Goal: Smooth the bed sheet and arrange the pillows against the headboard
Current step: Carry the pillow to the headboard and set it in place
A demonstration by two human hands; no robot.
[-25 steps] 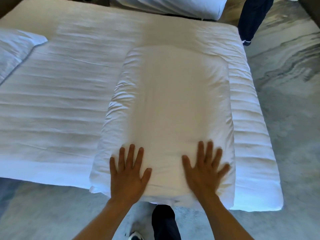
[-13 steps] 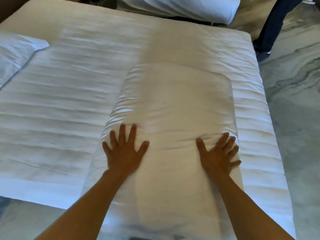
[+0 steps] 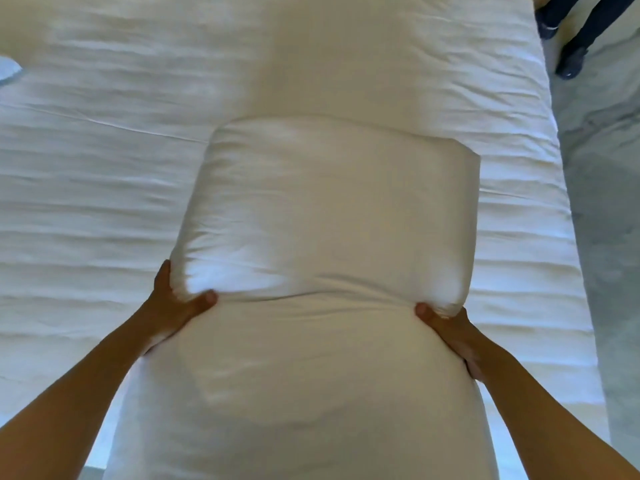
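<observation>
Both hands clamped on the pillow's sides, mid-bed.

Left hand [image 3: 173, 303] curled round the left edge of the pillow [image 3: 329, 237], thumb pressed into the top face, fingers tucked under and out of sight. Right hand [image 3: 450, 330] gripping the right edge the same way, thumb on top, fingers wrapped beneath. Between the two grips, pinched into a crease running straight across. Ahead of the grips, far half puffed up and lying on the sheet [image 3: 104, 185]; behind them, near half bulging back between the forearms. Sheet spread left, right and beyond both hands, wrinkled in long ridges. Out past the right hand, bare floor [image 3: 602, 202] beside the bed, with dark trouser legs and shoes [image 3: 571, 60] of another person standing at the far corner.
</observation>
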